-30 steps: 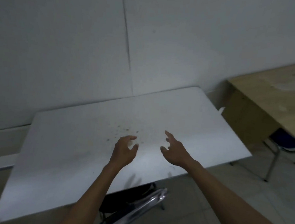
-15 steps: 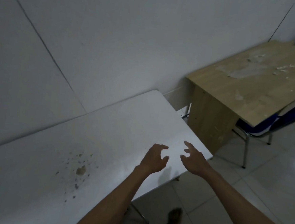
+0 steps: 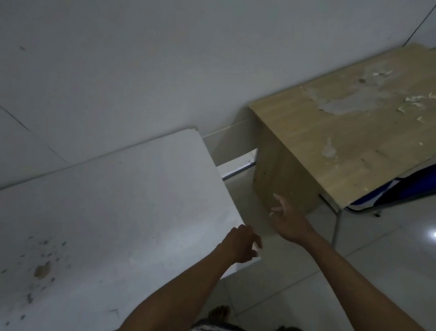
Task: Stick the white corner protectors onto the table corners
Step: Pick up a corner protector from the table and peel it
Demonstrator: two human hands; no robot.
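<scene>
Left hand (image 3: pixel 240 243) loosely curled over white table (image 3: pixel 110 196) corner, right hand (image 3: pixel 289 220) spread, wooden desk (image 3: pixel 345 128) beyond

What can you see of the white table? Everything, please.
The white table has a flat, matte top with straight edges, seen tilted by the camera angle. Its far edge runs along the wall; the far right corner sits near the wooden desk. Brown chips and specks mark the near left area. The left hand is over the near right corner, fingers curled; contact unclear. No corner protector is visible on either corner.

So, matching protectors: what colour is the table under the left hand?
White table, seen from the head view.
</scene>
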